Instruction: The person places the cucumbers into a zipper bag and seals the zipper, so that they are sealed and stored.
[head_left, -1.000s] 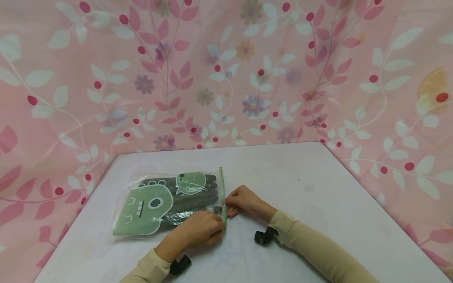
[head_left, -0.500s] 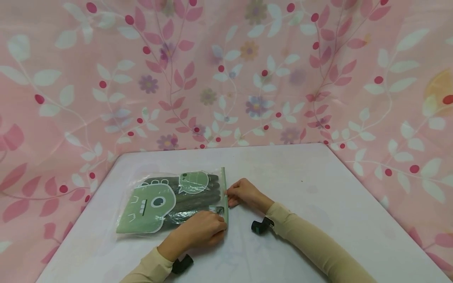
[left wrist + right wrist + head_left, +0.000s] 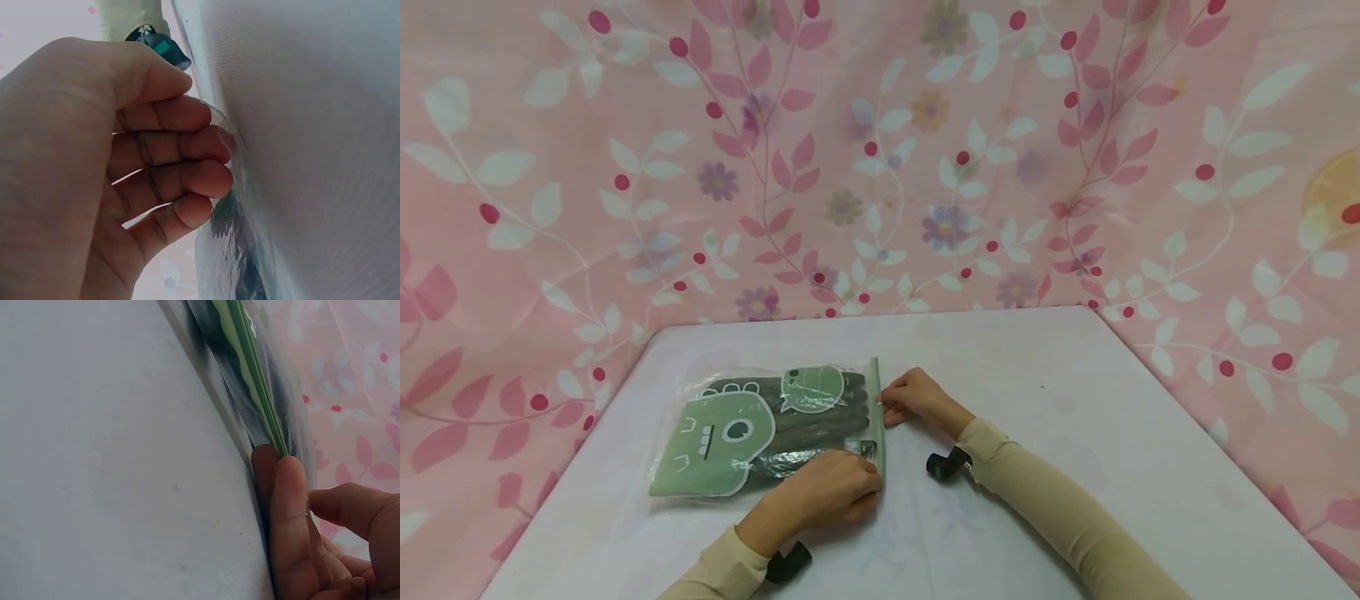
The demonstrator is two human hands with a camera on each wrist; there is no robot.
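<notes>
A clear zip bag (image 3: pixel 715 442) with green cartoon monster prints lies flat on the table, left of centre. Dark, long, rolled-looking contents (image 3: pixel 805 429) show through its plastic. Along its right edge runs a green zip strip (image 3: pixel 878 450), seen edge-on as a green band (image 3: pixel 256 381) in the right wrist view. My left hand (image 3: pixel 831 485) pinches the bag's near right corner between thumb and fingers; the plastic meets the fingertips in the left wrist view. Farther up the strip, my right hand (image 3: pixel 921 398) pinches the zip edge with thumb and index finger (image 3: pixel 290 506).
The white-covered table (image 3: pixel 1037 433) reaches back to a pink floral cloth (image 3: pixel 880 167) that hangs behind and at both sides. A black wrist camera (image 3: pixel 947 464) sits under the right wrist, and another black camera (image 3: pixel 788 562) under the left.
My right hand has slid away from me along the green zip strip, from near its middle toward the far end. The left hand stays at the near corner. The view has shifted slightly.
</notes>
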